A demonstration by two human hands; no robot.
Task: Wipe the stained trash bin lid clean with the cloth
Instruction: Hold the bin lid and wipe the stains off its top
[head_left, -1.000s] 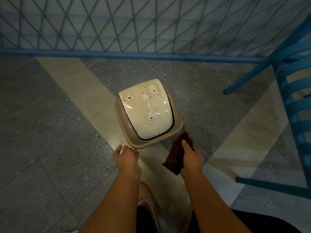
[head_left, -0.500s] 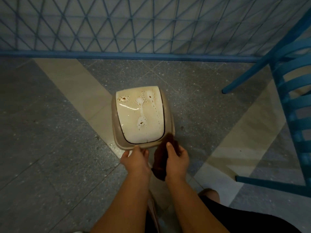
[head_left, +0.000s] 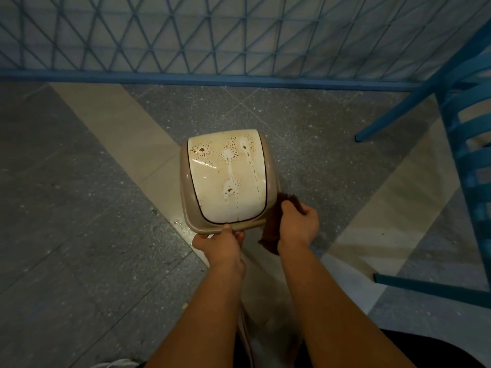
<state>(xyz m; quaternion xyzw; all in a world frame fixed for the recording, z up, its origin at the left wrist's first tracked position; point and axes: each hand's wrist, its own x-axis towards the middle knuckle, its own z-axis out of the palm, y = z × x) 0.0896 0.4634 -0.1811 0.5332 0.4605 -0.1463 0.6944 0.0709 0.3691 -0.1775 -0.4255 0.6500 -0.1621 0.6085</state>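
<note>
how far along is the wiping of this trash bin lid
Barely started. Done: the left hand grips the bin's near rim, steadying it. In hand: the right hand holds the dark cloth beside the bin, off the lid. Left: all the wiping; brown stains cover the lid.

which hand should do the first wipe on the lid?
Right. The right hand already grips the cloth beside the stained lid, while the left hand holds the bin's near rim, steadying it.

A cream trash bin lid (head_left: 225, 179), speckled with brown stains, sat shut on its beige bin; the dark brown cloth (head_left: 272, 224) hung bunched beside its corner.
</note>
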